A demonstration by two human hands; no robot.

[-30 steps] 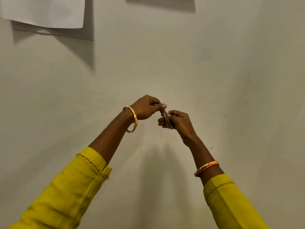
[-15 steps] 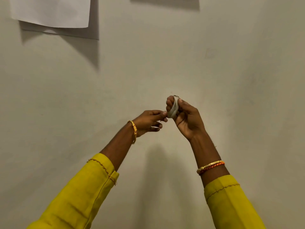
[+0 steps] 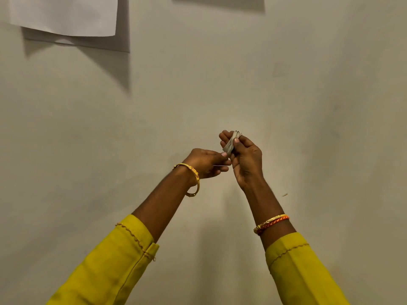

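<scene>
While the right hand (image 3: 246, 160) grips a tape roll (image 3: 230, 145) between thumb and curled fingers, in the air before the wall (image 3: 308, 95), the left hand (image 3: 203, 161) pinches at its lower edge, probably picking out the free end. Hardly any strip looks drawn, so cutting and sticking remain. Paper (image 3: 63, 16) hangs at the wall's top left corner. No container shows.

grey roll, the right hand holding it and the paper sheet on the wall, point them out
grey roll (image 3: 229, 147), head view, its pale side below the thumb tip
right hand (image 3: 247, 160), head view, middle of the hand
paper sheet (image 3: 63, 14), head view, its blank white face
</scene>
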